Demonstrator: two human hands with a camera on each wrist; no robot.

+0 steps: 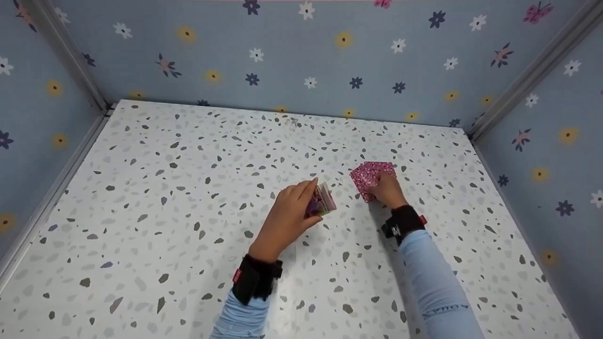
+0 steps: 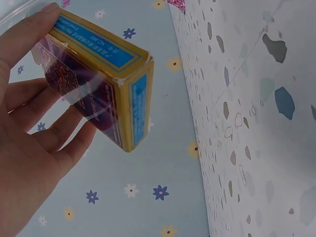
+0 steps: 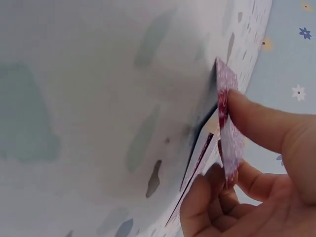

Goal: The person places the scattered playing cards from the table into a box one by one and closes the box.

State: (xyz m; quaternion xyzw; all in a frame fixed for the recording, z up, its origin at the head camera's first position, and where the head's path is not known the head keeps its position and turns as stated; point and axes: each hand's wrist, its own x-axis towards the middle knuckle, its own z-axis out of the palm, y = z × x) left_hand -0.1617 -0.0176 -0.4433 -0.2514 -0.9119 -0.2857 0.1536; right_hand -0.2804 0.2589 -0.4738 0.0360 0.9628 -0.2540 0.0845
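My left hand (image 1: 288, 212) grips a small playing-card box (image 2: 94, 91), gold-edged with blue panels and a dark purple face, thumb on one side and fingers on the other. One end of the box (image 1: 321, 200) faces away from the palm in the head view. To its right, my right hand (image 1: 390, 190) pinches pink, glitter-patterned playing cards (image 1: 370, 175) between thumb and fingers. In the right wrist view the held cards (image 3: 229, 128) stand on edge, and more cards (image 3: 195, 173) lie fanned beneath them close to the table. The fingers partly hide those lower cards.
The white speckled table (image 1: 188, 254) extends around both hands. A blue floral panel (image 1: 282, 56) rises behind it, with similar panels at the left (image 1: 33, 122) and right (image 1: 556, 155). Black bands (image 1: 256, 278) circle both wrists.
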